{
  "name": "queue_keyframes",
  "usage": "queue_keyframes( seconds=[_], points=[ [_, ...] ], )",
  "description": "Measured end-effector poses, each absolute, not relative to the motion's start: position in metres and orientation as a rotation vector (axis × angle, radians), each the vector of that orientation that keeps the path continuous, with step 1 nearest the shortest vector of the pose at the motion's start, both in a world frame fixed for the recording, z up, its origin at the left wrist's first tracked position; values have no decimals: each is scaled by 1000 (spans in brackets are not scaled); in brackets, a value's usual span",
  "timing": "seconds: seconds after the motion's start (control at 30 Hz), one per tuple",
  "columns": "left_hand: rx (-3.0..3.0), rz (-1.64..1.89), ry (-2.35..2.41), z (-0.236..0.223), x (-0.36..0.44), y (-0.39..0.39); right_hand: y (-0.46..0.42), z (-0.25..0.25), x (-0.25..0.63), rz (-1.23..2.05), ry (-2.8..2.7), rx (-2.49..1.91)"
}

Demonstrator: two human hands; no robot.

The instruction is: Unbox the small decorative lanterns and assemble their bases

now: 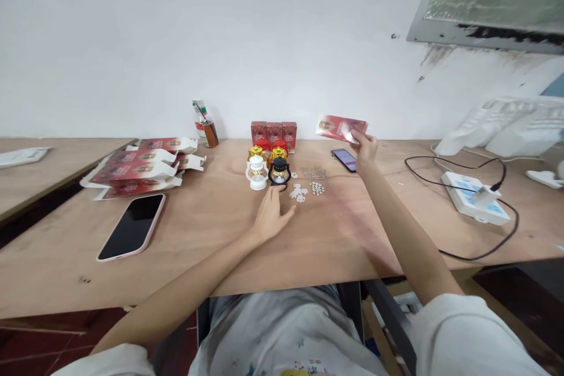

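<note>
One bare left hand [269, 218] and one bare right hand [366, 148] extend over a pale brown wooden worktop [229, 273]. Left hand: thumb spread well away from the fingers, fingertips at the base of a small black lantern with a rounded handle [279, 171]; from where I stand, I cannot tell whether they press on it. Right hand: raised above the worktop, thumb and fingers pinched on one end of a flat red-and-white printed card piece [338, 127], which points leftward.

Centre: a matching white lantern [257, 174] stands upright just left of the black one. Gold-topped lanterns [257, 153] and red ones stand behind this pair, backed by three upright red printed boxes [274, 129] near the wall. Just right of the black lantern lie small white flat pieces [298, 192], a cluster of small round discs [316, 188] and a scatter of tiny metallic bits [313, 173]; beyond these rests a dark phone with a lit screen [345, 160].

Left side: overlapping red-and-white flattened cartons [134, 169], a pink-edged phone with a black screen [133, 228], and a clear bottle holding brown liquid [206, 131]. Right side: a white-and-blue power strip [473, 197].
</note>
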State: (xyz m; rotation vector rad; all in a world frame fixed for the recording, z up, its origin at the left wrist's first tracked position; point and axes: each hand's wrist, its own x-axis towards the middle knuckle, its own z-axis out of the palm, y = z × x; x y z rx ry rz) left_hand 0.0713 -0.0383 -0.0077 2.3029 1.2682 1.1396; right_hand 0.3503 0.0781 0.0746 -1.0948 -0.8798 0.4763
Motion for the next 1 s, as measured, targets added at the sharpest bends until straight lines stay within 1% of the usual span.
queue_keyframes(
  seconds=[0.07,0.13,0.2,0.3,0.4,0.5,0.7,0.87,1.0],
  points=[
    [2215,1237,1190,-2,67,-40,61,67,339,740,-849,-901],
    [2111,1301,1074,5,61,-38,41,57,316,904,-883,-796],
    [1985,1304,935,10,52,-32,20,45,286,1011,-925,-753],
    [1694,1266,810,11,35,-20,-11,27,243,1083,-1006,-777],
    [1364,1236,793,8,21,-15,-32,14,220,1046,-1229,-774],
    [1207,1206,799,6,14,-16,-41,6,219,1005,-1370,-779],
    [1069,1232,820,3,12,-12,-35,0,229,916,-1525,-873],
    [1029,1187,831,1,11,-10,-33,-1,233,671,-1699,-978],
    [969,1196,838,3,12,-12,-36,2,237,561,-1791,-951]
  ],
)
